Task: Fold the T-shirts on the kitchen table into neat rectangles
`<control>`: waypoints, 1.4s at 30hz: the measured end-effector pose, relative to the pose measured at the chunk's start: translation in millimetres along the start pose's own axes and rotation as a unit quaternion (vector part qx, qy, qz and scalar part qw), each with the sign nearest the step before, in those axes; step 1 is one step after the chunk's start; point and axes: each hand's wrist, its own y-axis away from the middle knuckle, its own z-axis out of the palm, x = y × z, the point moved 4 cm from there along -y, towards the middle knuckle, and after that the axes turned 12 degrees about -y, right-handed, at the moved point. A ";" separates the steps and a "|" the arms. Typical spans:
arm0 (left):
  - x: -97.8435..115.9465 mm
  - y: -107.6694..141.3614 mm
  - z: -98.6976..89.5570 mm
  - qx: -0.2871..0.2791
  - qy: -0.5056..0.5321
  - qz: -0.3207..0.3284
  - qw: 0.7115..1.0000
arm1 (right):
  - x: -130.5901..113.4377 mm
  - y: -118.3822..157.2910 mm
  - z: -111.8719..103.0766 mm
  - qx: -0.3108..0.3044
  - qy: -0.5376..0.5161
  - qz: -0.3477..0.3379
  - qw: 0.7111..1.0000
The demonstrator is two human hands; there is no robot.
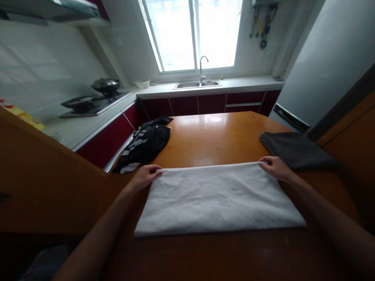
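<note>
A white cloth [218, 199], folded into a wide flat panel, lies on the wooden table [211, 134] right in front of me. Its far left corner is pinched between the thumb and fingers of my left hand [145, 176]. My right hand [275, 167] grips the far right corner the same way. The far edge runs nearly straight between both hands, and light wrinkles cross the middle. Whether the garment is a shirt or something else, I cannot tell.
A crumpled black garment with grey and white patches [149, 141] lies at the table's left edge. Folded dark grey cloth [295, 150] rests at the right. Beyond are a counter with a sink [189, 84], a stove with a wok [105, 84], and a fridge [328, 58].
</note>
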 end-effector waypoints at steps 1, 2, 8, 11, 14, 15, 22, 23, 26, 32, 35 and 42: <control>-2.6 -1.1 3.0 0.002 -0.005 0.003 1.000 | 2.7 -1.8 0.8 0.005 0.022 -0.009 1.000; -4.7 -1.8 4.9 0.006 -0.010 0.006 1.000 | 4.9 -3.5 0.5 0.013 0.046 -0.021 0.999; -4.6 -6.2 3.4 0.006 -0.021 0.041 0.999 | 10.2 -11.5 -1.8 -0.009 0.087 -0.058 0.994; -3.5 -8.4 -0.5 -0.018 -0.004 0.040 0.999 | 7.6 -12.9 -4.5 -0.019 0.061 -0.052 0.997; -6.2 -10.2 -2.9 -0.030 0.022 0.032 0.999 | 5.2 -13.9 -9.7 -0.003 0.057 -0.055 0.997; -7.6 -11.1 -2.3 -0.036 0.028 0.028 0.999 | 5.6 -14.5 -10.4 -0.001 0.057 -0.055 0.997; -6.5 -19.8 4.7 -0.031 -0.020 0.011 0.999 | 17.9 -22.1 1.9 -0.041 0.108 -0.047 0.992; -5.4 -20.6 5.2 -0.038 -0.024 0.012 0.999 | 18.9 -23.5 2.8 -0.044 0.117 -0.044 0.991; -2.5 -22.8 5.9 -0.064 -0.019 0.023 0.997 | 19.0 -27.7 3.8 -0.070 0.123 -0.036 0.989; 3.8 -25.6 -0.8 -0.077 -0.009 0.035 0.996 | 4.1 -29.0 -3.0 -0.141 0.046 0.000 0.989; 11.2 -20.2 -16.8 -0.035 -0.004 0.037 0.999 | -15.8 -22.4 -15.3 -0.134 0.011 -0.011 0.991; 35.4 16.8 -78.7 0.033 0.068 0.035 0.997 | -74.2 8.3 -65.8 -0.040 0.007 -0.073 0.997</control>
